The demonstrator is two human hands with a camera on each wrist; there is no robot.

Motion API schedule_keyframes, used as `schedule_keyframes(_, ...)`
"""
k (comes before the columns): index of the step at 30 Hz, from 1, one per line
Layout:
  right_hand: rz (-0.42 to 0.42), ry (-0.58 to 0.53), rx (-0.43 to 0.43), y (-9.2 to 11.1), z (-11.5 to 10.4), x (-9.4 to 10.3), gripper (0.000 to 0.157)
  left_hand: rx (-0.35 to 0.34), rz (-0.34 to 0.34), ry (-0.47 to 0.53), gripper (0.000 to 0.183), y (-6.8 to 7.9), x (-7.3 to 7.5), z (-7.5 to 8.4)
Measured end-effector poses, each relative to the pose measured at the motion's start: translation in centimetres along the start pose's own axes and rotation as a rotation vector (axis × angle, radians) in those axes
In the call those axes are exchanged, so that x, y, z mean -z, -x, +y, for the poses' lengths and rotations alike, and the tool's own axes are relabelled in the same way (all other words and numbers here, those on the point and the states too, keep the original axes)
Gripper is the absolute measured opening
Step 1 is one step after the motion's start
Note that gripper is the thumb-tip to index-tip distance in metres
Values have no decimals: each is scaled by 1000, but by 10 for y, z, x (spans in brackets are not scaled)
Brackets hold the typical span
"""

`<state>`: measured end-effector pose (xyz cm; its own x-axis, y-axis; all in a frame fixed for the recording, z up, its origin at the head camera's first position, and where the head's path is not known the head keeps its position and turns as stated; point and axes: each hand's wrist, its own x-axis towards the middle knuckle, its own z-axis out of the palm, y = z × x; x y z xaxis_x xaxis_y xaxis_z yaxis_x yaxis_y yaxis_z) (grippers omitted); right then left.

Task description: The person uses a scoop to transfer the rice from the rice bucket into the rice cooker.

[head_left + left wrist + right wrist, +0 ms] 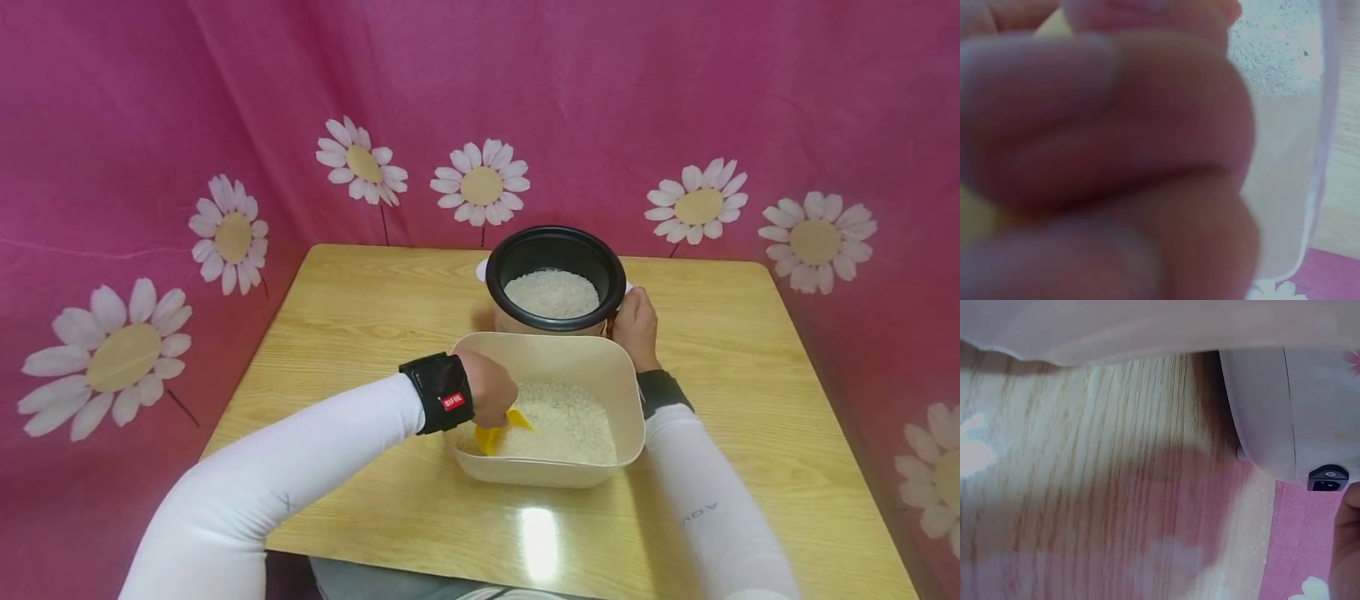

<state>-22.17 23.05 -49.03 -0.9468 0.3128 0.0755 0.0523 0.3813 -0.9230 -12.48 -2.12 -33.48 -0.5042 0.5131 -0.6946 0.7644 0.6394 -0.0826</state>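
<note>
My left hand (487, 387) reaches into a cream plastic bin (536, 473) and grips a yellow scoop (491, 438) low over the rice (573, 421). In the left wrist view its curled fingers (1116, 125) fill most of the picture and hide nearly all of the scoop. Just behind the bin stands a rice cooker (1266, 419) with a black inner pot (517, 254); white rice (553, 293) lies in the bottom of the pot. At the cooker's right side my right hand (636, 329) holds the white side handle, which it mostly covers.
Everything stands on a light wooden table (360, 300). Pink cloth (585, 100) with white daisies hangs behind it and on both sides. The cooker's power socket (1327, 478) faces the right wrist camera, with no cord in it.
</note>
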Motion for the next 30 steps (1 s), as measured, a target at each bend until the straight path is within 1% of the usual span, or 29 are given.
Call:
schedule_keyframes(5, 10, 3, -9, -1, 0, -1, 49, -3, 22, 35, 33, -4, -3, 1)
schedule_keyframes(9, 49, 13, 0, -2, 1, -2, 49, -7, 33, 55, 32, -7, -6, 2)
schedule_keyframes(13, 67, 9, 20, -2, 0, -3, 48, -14, 27, 95, 33, -7, -8, 3)
schedule_keyframes(16, 75, 11, 33, -1, -1, -3, 48, -3, 16, 115, 33, -7, -8, 4)
schedule_keyframes(20, 70, 7, 26, -1, 0, -3, 49, 4, 8, 99, 35, -7, -7, 5)
schedule_keyframes(24, 60, 2, 14, -1, 1, -3, 49, -7, 9, 86, 37, -8, -6, 5)
schedule_keyframes(27, 60, -4, 12, -2, 1, -3, 49, -19, 18, 89, 38, -10, -6, 7)
schedule_keyframes(30, 52, -19, 3, -2, 1, -3, 47, -17, 16, 100, 39, -13, -5, 8)
